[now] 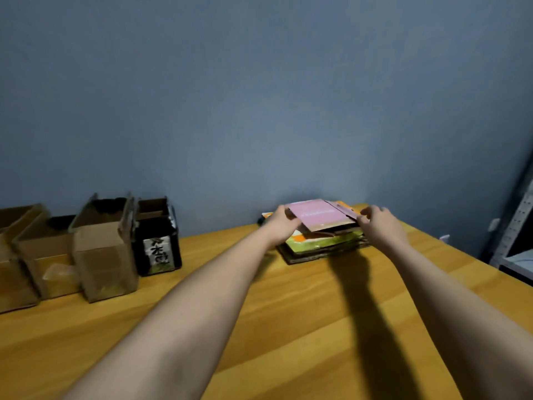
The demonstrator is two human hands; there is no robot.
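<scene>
A pile of flattened cardboard boxes (pixel 323 246) lies at the far side of the wooden table (pixel 288 307), close to the blue wall. On top is a pink flattened box (pixel 318 215), its near edge lifted a little off the pile. My left hand (pixel 281 225) grips the pink box's left edge. My right hand (pixel 379 223) pinches its right edge. Both arms stretch forward across the table.
Several opened cardboard boxes (pixel 103 249) stand in a row along the table's left side. Beside them is a black box with a white label (pixel 157 238). A metal shelf (pixel 516 238) stands past the table's right edge.
</scene>
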